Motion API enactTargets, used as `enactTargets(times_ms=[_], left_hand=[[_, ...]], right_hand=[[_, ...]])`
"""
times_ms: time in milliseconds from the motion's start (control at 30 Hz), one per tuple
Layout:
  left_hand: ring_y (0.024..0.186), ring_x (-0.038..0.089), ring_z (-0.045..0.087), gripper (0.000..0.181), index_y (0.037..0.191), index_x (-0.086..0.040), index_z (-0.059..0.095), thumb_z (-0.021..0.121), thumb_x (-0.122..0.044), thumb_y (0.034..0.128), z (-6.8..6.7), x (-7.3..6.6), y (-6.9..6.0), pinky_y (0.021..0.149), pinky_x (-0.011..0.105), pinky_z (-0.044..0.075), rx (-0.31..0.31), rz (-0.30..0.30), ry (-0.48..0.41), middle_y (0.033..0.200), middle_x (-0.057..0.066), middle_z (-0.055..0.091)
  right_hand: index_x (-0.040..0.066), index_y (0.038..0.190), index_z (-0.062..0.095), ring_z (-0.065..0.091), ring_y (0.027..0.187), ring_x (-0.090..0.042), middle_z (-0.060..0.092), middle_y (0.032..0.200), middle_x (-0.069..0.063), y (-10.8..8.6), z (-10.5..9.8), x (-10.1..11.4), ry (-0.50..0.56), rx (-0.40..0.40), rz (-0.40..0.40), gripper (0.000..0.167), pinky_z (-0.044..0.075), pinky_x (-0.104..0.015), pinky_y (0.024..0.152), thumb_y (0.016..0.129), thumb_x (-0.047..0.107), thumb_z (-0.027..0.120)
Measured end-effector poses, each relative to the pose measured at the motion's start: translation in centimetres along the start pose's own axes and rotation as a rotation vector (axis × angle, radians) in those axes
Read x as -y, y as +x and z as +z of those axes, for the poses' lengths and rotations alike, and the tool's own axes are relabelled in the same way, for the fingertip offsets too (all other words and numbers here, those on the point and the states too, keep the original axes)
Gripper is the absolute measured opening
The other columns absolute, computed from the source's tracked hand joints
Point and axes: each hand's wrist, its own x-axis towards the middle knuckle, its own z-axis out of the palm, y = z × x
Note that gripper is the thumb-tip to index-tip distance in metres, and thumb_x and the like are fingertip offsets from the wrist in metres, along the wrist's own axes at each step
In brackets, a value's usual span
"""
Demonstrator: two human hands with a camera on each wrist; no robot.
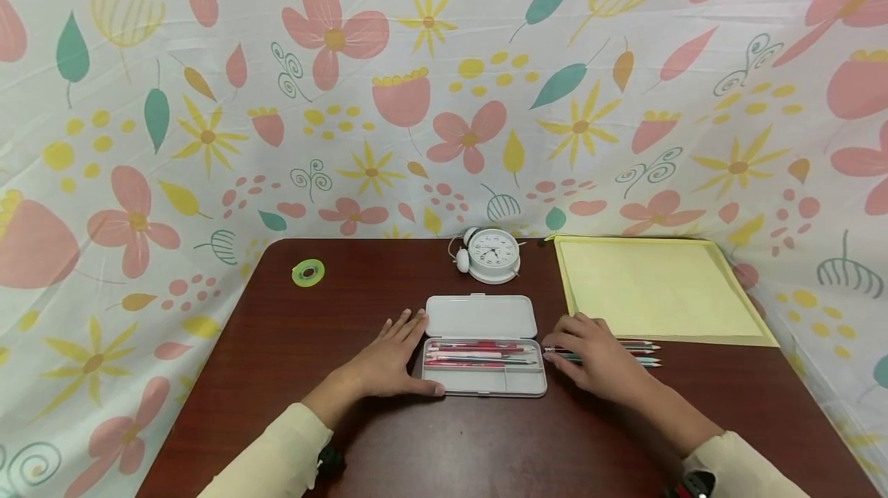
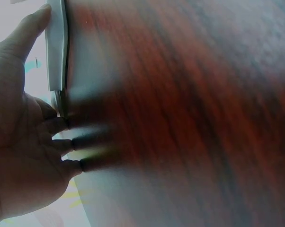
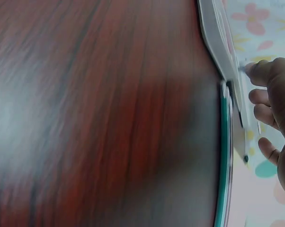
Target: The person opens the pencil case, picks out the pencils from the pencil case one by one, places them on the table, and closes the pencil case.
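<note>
A white pencil case (image 1: pixel 479 383) lies unfolded on the table, its lid (image 1: pixel 481 317) laid back on the far side. Several red, white and grey pencils or pens (image 1: pixel 479 354) sit in its upper compartment. My left hand (image 1: pixel 388 359) is spread at the case's left side, the thumb on the near left corner; the left wrist view also has this hand (image 2: pixel 29 142) beside the case. Just right of the case, my right hand (image 1: pixel 597 351) is over several loose pencils (image 1: pixel 648 362), loosely bent and covering their middles. The right wrist view has these pencils (image 3: pixel 223 165) below the hand (image 3: pixel 280 104).
Behind the case stands a white alarm clock (image 1: pixel 494 255). A yellow sheet or folder (image 1: pixel 659 290) lies at the back right, close to the loose pencils. A green tape roll (image 1: pixel 308 273) is at the back left of the brown table (image 1: pixel 333 313). A floral curtain (image 1: pixel 444 97) hangs behind.
</note>
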Motion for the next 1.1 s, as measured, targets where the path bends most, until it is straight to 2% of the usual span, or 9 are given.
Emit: enactTargets(times_ms=[200,433,600,733,967,1100], left_hand=[[0.175,0.038,0.009,0.131,0.179,-0.008,0.015,0.075,-0.082,0.088,0.0,0.0,0.1,0.14,0.063,0.015,0.001,-0.007,0.006,0.187,0.012,0.014],[0.175,0.037,0.009,0.131,0.179,-0.009,0.015,0.074,-0.083,0.0875,0.0,0.0,0.1,0.14,0.063,0.015,0.0,-0.01,0.008,0.188,0.011,0.014],[0.175,0.037,0.009,0.131,0.179,-0.009,0.015,0.074,-0.083,0.0877,0.0,0.0,0.1,0.14,0.063,0.014,0.005,-0.011,0.006,0.188,0.011,0.014],[0.175,0.038,0.009,0.131,0.179,-0.009,0.015,0.075,-0.082,0.0879,-0.1,-0.1,0.0,0.14,0.063,0.014,0.004,-0.011,0.003,0.187,0.011,0.015],[0.175,0.038,0.008,0.13,0.179,-0.008,0.015,0.075,-0.081,0.0885,-0.2,-0.2,0.0,0.14,0.064,0.013,0.008,-0.007,0.0,0.187,0.012,0.015],[0.175,0.038,0.008,0.13,0.178,-0.008,0.015,0.076,-0.081,0.0885,-0.2,-0.2,-0.1,0.14,0.063,0.013,0.008,-0.009,-0.003,0.187,0.012,0.015]], right_hand=[[0.022,0.107,0.085,0.054,0.095,-0.009,0.067,0.1,0.009,1.6,1.1,1.1,0.01,0.05,-0.028,0.022,0.046,-0.042,0.08,0.087,0.017,0.094],[0.023,0.108,0.085,0.057,0.096,-0.011,0.067,0.1,0.01,2.9,2.2,2.0,-0.041,0.115,-0.053,0.018,0.05,-0.043,0.081,0.091,0.023,0.092],[0.022,0.11,0.085,0.057,0.096,-0.013,0.068,0.101,0.008,3.2,2.7,2.2,-0.077,0.175,-0.048,0.018,0.044,-0.038,0.079,0.093,0.024,0.09],[0.021,0.111,0.084,0.058,0.096,-0.014,0.067,0.1,0.008,3.3,2.8,2.4,-0.074,0.173,-0.046,0.018,0.04,-0.035,0.077,0.094,0.022,0.089],[0.021,0.111,0.085,0.055,0.094,-0.012,0.064,0.098,0.008,3.4,3.2,2.6,-0.056,0.162,-0.029,0.018,0.045,-0.04,0.08,0.093,0.02,0.09],[0.021,0.11,0.084,0.053,0.094,-0.012,0.063,0.098,0.009,3.5,3.2,2.8,-0.045,0.181,0.002,0.015,0.044,-0.039,0.08,0.095,0.021,0.088]])
